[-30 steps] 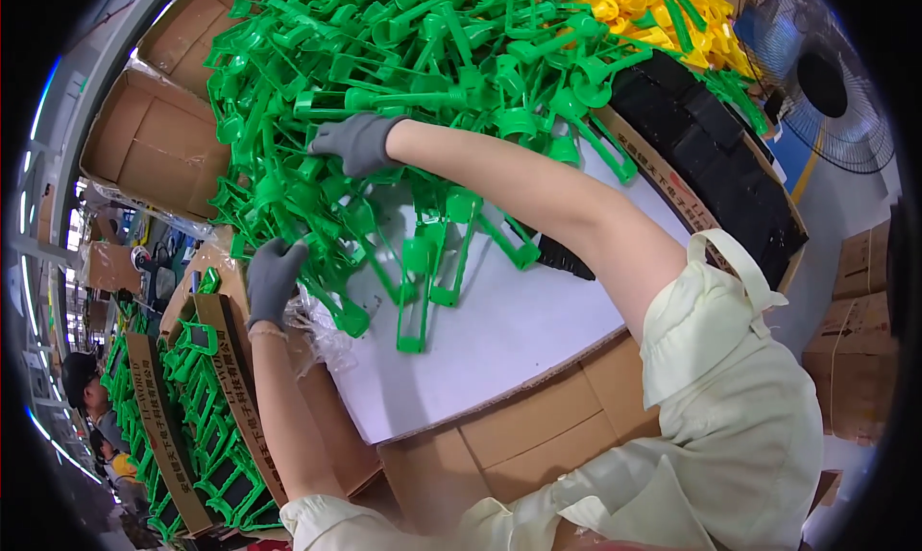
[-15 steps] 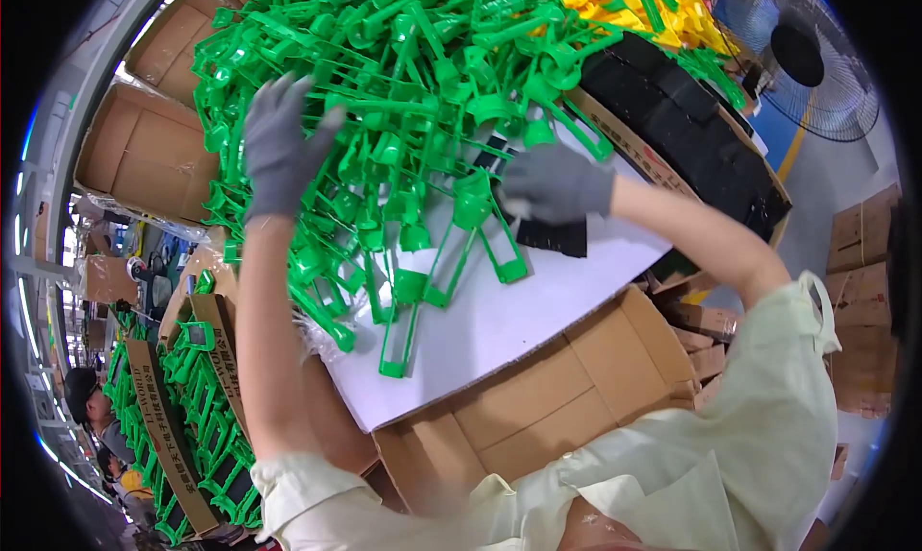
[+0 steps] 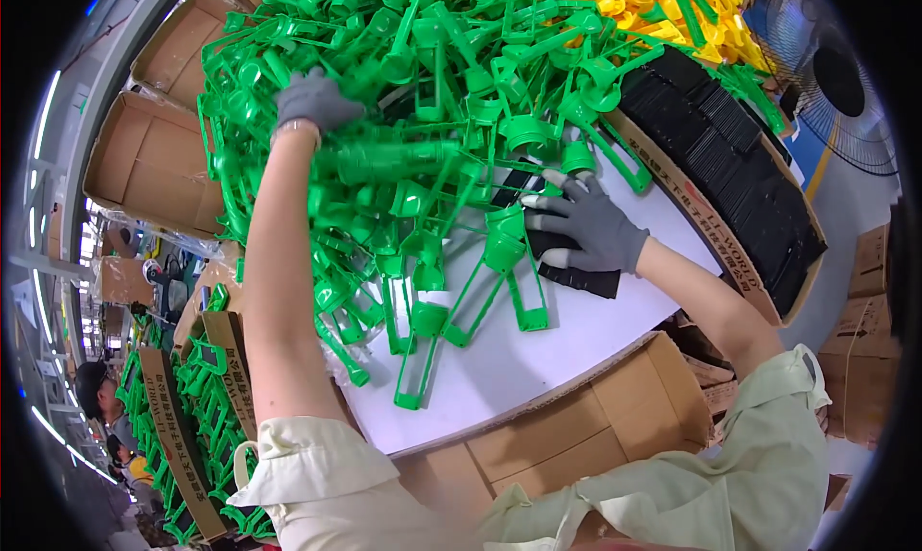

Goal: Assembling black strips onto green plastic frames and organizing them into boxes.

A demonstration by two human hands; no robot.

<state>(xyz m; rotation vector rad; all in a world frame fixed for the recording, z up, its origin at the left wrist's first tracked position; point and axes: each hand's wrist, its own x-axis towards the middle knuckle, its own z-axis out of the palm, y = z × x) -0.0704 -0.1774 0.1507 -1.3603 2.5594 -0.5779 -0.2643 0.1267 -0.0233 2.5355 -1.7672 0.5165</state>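
Observation:
My left hand (image 3: 319, 103), in a grey glove, reaches into a big heap of green plastic parts (image 3: 423, 61). Its fingers are partly hidden among the parts, and the green pieces around it are smeared by motion, so its grip cannot be made out. My right hand (image 3: 591, 227), gloved in grey with pale fingertips, lies with its fingers spread over flat black pieces (image 3: 588, 280) on the white tabletop (image 3: 499, 369). Just left of it, a green part with a cup-like end and a long open frame (image 3: 504, 236) rests at the heap's edge.
Right of the heap, a carton (image 3: 715, 229) holds rows of black pieces. Yellow plastic parts (image 3: 672, 13) lie behind, near a fan (image 3: 834, 81). An open carton (image 3: 595, 417) sits below the table's front edge. Cartons of green parts (image 3: 192, 407) stand at lower left; a person is beyond.
My left hand has moved right and dipped into the heap, stirring green parts beneath it. My right hand has spread its fingers over the black pieces. The whole view has shifted slightly.

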